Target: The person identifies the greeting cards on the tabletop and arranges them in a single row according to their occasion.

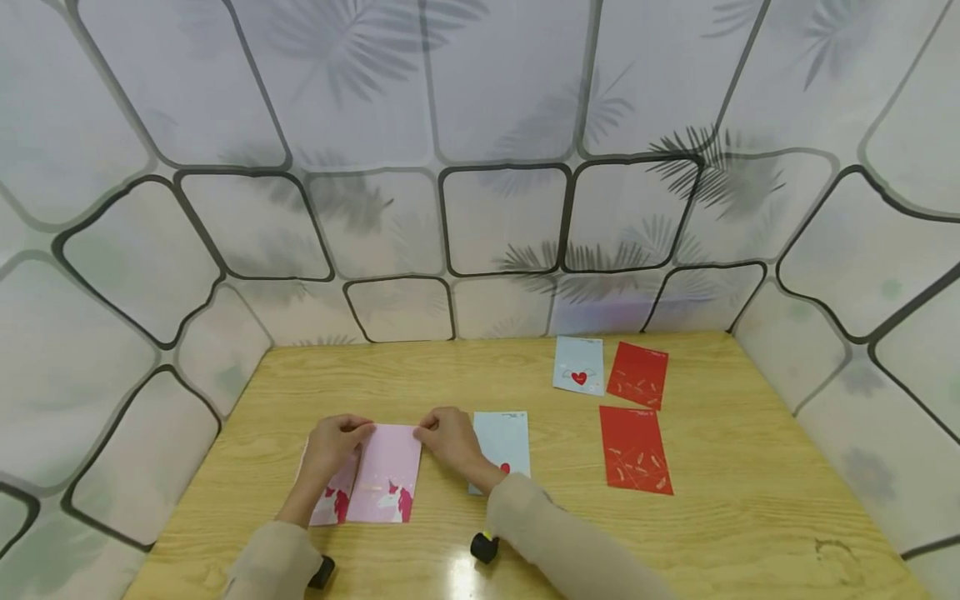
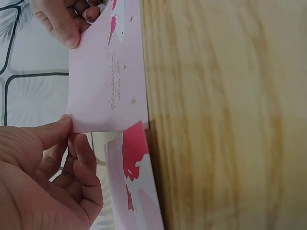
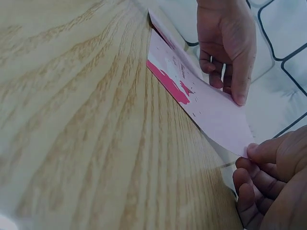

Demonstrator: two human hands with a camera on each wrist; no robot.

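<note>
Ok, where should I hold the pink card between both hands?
Probably pinch the pink card by both far corners, left hand from the left, right hand from the right: it looks thin and bends, so one corner alone could sag.

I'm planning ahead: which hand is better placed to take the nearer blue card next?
Probably the right hand: it's beside that blue card; the left hand is farther, across the held pink card.
</note>
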